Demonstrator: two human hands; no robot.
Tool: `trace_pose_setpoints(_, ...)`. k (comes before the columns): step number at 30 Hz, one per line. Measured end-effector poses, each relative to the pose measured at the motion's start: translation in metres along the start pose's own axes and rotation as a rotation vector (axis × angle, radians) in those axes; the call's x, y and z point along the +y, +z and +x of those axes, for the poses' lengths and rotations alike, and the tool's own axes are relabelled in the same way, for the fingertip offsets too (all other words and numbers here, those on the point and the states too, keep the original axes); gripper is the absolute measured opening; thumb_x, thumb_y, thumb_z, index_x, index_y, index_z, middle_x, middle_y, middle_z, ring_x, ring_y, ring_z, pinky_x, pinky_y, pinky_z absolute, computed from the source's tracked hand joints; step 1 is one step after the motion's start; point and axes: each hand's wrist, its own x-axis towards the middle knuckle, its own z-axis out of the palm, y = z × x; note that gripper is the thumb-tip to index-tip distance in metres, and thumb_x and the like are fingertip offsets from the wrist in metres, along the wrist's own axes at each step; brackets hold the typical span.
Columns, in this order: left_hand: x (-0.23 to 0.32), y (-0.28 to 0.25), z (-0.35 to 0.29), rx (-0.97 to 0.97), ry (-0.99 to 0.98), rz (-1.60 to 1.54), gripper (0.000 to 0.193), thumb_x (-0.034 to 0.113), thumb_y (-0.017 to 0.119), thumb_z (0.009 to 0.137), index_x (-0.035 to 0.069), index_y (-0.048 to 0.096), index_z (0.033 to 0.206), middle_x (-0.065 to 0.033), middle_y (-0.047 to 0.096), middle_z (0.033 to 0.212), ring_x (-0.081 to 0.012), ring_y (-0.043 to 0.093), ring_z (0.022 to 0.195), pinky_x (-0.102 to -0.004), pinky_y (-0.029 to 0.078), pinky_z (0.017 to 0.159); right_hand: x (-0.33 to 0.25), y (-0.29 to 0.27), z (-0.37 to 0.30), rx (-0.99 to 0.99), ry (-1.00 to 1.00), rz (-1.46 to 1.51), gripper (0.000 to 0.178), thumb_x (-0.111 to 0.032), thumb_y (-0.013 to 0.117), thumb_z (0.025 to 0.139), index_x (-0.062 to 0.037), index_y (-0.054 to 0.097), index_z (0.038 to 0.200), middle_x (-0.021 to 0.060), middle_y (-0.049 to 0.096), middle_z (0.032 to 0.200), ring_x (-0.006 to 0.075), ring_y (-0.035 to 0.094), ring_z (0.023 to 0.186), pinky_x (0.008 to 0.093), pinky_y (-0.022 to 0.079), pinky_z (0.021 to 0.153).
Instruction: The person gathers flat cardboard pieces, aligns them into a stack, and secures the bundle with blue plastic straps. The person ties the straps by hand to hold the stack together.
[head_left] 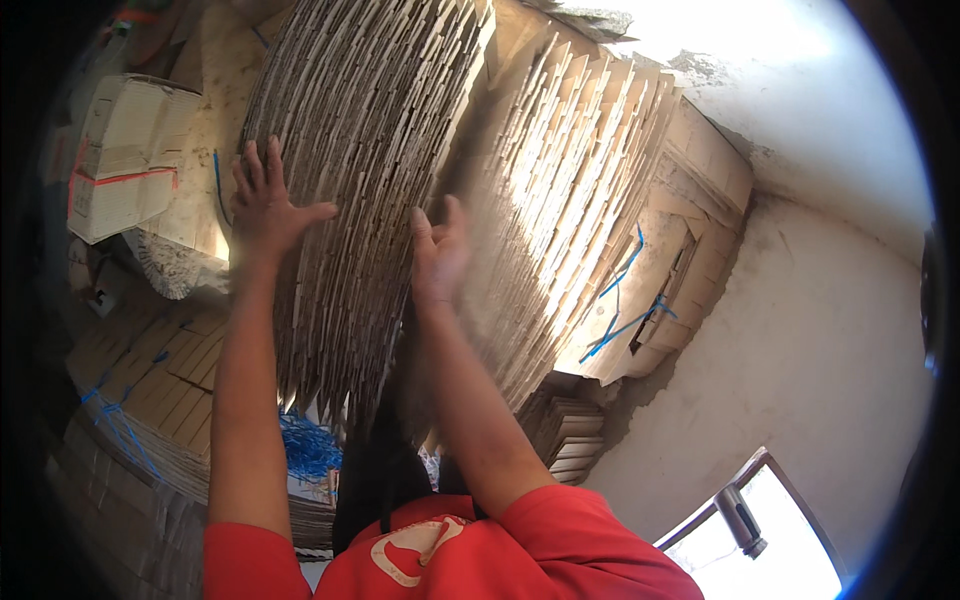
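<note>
Two tall piles of cardboard pieces stand side by side, their many thin edges showing. The greyish left cardboard stack (370,150) is between my hands. My left hand (268,208) lies at its left side with fingers spread and thumb over the edges. My right hand (440,255) is at its right side, thumb and fingers stretched out, slightly blurred; whether it touches the stack I cannot tell. Just right of that hand, the paler right cardboard stack (590,170) is partly in bright sunlight. Neither hand grips anything visible.
A pale carton pile (140,150) tied with red strap stands at far left. Strapped flat cardboard (170,380) lies lower left, near a tangle of blue strapping (308,445). Loose blue straps (625,325) lie right of the stacks. A whitish wall (780,300) bounds the right.
</note>
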Motion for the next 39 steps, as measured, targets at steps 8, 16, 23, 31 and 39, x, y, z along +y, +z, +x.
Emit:
trace_pose_setpoints(8, 0.003, -0.002, 0.0, -0.01, 0.009, -0.013, 0.129, 0.079, 0.065, 0.058, 0.017, 0.004, 0.154, -0.0196, 0.006, 0.158, -0.0455, 0.009, 0.144, -0.0644, 0.025, 0.107, 0.013, -0.018, 0.0, -0.047, -0.207, -0.162, 0.056, -0.016, 0.062, 0.091, -0.0079, 0.042, 0.142, 0.0203, 0.059, 0.114, 0.034, 0.062, 0.092, 0.0409, 0.05, 0.074)
trace_pose_setpoints(16, -0.012, 0.014, 0.0, 0.102, 0.027, -0.133, 0.137, 0.088, 0.06, 0.046, 0.023, 0.008, 0.154, -0.0171, 0.007, 0.158, -0.0475, 0.011, 0.142, -0.0706, 0.019, 0.104, -0.054, -0.038, 0.006, -0.272, -0.061, -0.725, 0.068, -0.006, 0.05, 0.093, -0.0042, 0.015, 0.151, 0.0202, 0.051, 0.133, 0.0345, 0.065, 0.09, 0.0397, 0.055, 0.067)
trace_pose_setpoints(23, -0.013, 0.023, 0.001, 0.138, 0.039, -0.127, 0.139, 0.093, 0.054, 0.044, 0.024, 0.006, 0.154, -0.0168, 0.006, 0.159, -0.0465, 0.009, 0.143, -0.0719, 0.017, 0.104, -0.007, -0.03, 0.014, -0.332, 0.119, -0.529, 0.067, -0.02, 0.051, 0.096, -0.0017, 0.016, 0.15, 0.0199, 0.061, 0.11, 0.0333, 0.064, 0.077, 0.0424, 0.053, 0.062)
trace_pose_setpoints(31, -0.012, 0.019, 0.0, 0.123, 0.028, -0.145, 0.138, 0.092, 0.056, 0.044, 0.023, 0.008, 0.154, -0.017, 0.006, 0.159, -0.0464, 0.009, 0.143, -0.0721, 0.016, 0.104, 0.001, -0.028, 0.01, -0.155, -0.276, -0.827, 0.065, -0.021, 0.055, 0.096, 0.0009, 0.022, 0.148, 0.0183, 0.063, 0.094, 0.0311, 0.062, 0.064, 0.0393, 0.051, 0.053)
trace_pose_setpoints(39, -0.014, 0.02, -0.002, 0.142, 0.026, -0.127, 0.137, 0.09, 0.058, 0.045, 0.021, 0.01, 0.154, -0.0173, 0.007, 0.159, -0.047, 0.01, 0.143, -0.0732, 0.02, 0.101, -0.013, -0.03, 0.012, -0.201, -0.093, -0.641, 0.062, -0.016, 0.056, 0.093, 0.0023, 0.028, 0.146, 0.0181, 0.063, 0.088, 0.0307, 0.062, 0.063, 0.0406, 0.05, 0.054)
